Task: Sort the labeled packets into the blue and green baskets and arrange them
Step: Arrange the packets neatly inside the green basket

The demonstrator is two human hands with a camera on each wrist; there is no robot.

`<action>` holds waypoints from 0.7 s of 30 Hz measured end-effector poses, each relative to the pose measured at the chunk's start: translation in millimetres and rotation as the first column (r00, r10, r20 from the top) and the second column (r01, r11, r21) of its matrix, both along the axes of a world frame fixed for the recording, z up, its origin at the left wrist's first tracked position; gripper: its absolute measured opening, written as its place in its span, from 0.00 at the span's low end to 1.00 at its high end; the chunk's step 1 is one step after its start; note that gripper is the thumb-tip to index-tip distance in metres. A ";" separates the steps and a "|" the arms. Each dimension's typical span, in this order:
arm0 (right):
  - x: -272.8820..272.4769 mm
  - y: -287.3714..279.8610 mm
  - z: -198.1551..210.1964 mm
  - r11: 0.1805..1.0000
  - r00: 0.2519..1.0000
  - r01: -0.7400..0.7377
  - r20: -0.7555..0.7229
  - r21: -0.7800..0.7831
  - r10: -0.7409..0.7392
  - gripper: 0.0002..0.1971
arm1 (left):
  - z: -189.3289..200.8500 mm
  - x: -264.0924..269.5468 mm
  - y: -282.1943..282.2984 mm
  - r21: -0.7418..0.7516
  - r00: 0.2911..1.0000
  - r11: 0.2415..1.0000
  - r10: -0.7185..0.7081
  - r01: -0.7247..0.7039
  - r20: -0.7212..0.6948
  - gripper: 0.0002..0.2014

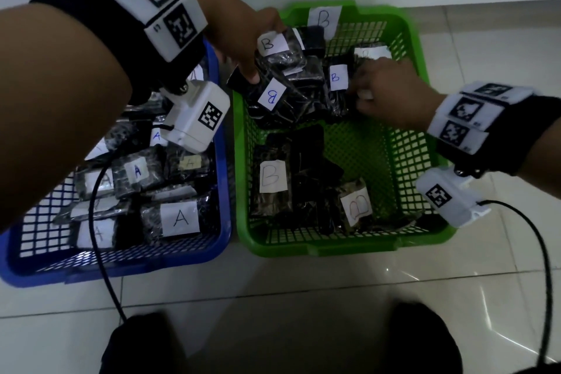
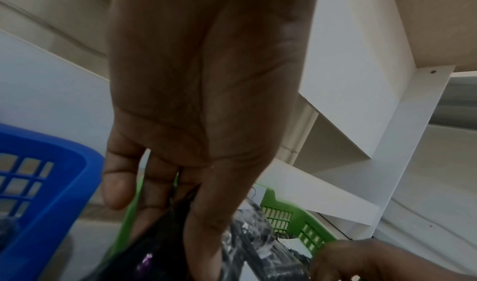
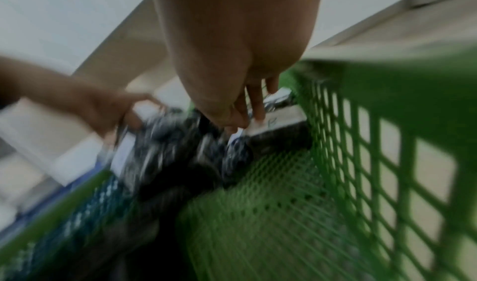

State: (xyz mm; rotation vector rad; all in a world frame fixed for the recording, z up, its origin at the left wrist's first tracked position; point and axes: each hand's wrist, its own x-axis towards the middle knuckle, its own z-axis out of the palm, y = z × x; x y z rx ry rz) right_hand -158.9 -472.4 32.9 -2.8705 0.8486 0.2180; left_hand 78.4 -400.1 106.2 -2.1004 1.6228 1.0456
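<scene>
The packets are dark plastic pouches with white paper labels. Those marked B lie in the green basket (image 1: 419, 118): a heap at its far end and a smaller group at its near left, including one with a large B label (image 1: 273, 176). Those marked A fill the blue basket (image 1: 224, 179), which stands just left of the green one on the tiled floor (image 1: 303, 297); one with a big A label (image 1: 180, 218) lies near its front.

We reach into the far heap with both hands. Our left hand (image 1: 239, 36) grips a B packet (image 1: 280, 55) at the heap's left side, thumb on one face and fingers (image 2: 154, 191) curled on the other, as the left wrist view shows. Our right hand (image 1: 391, 91) rests on the heap's right side, its fingertips (image 3: 258, 114) pressing down among the packets beside another B label (image 1: 335, 77); the right wrist view is blurred, so we cannot tell whether it pinches anything.

A paper B tag (image 1: 323, 20) hangs on the green basket's far wall. Black cables (image 1: 97, 252) trail from our wrist cameras.
</scene>
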 end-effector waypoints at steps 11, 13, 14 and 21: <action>-4.4 -23.9 53.3 0.814 0.711 0.245 0.473 0.526 -0.520 0.11 | 27.0 5.1 11.4 -0.061 0.920 0.969 0.205 -0.238 -0.333 0.46; 1.4 -15.3 63.7 0.790 0.695 0.193 0.487 0.582 -0.529 0.10 | 36.2 0.0 11.4 -0.077 0.914 0.969 0.195 -0.236 -0.357 0.40; 4.4 -9.2 70.2 0.761 0.717 0.147 0.462 0.632 -0.522 0.10 | 39.3 -3.7 10.9 -0.083 0.912 0.969 0.187 -0.232 -0.365 0.35; 14.2 10.2 79.5 0.654 0.971 0.145 0.019 0.742 -0.236 0.16 | 26.0 -50.6 6.6 -0.251 0.926 0.962 0.001 -0.104 -0.378 0.11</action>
